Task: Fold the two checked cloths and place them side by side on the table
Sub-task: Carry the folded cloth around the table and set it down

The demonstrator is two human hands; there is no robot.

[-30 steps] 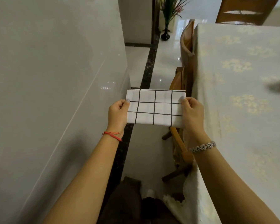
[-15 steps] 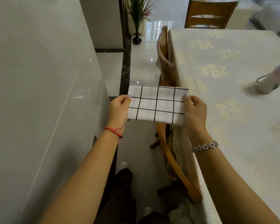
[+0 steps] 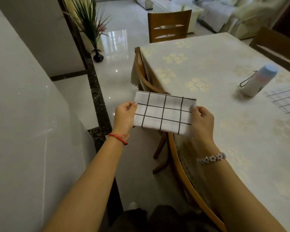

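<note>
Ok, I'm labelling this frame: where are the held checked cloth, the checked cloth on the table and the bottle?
held checked cloth (image 3: 163, 113), head view, middle of its front face.
checked cloth on the table (image 3: 286, 102), head view, its visible part.
bottle (image 3: 258, 81), head view, middle of its body.

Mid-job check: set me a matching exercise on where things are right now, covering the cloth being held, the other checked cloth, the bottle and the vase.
Things:
1. folded checked cloth
2. second checked cloth
3. bottle
4. black vase

Places:
A. on the floor
B. flat on the table, at the picture's right edge
C. in the air, gripped by the left hand and right hand
D. on the table, just left of the flat cloth

Pairs: 1-C, 2-B, 3-D, 4-A.
</note>
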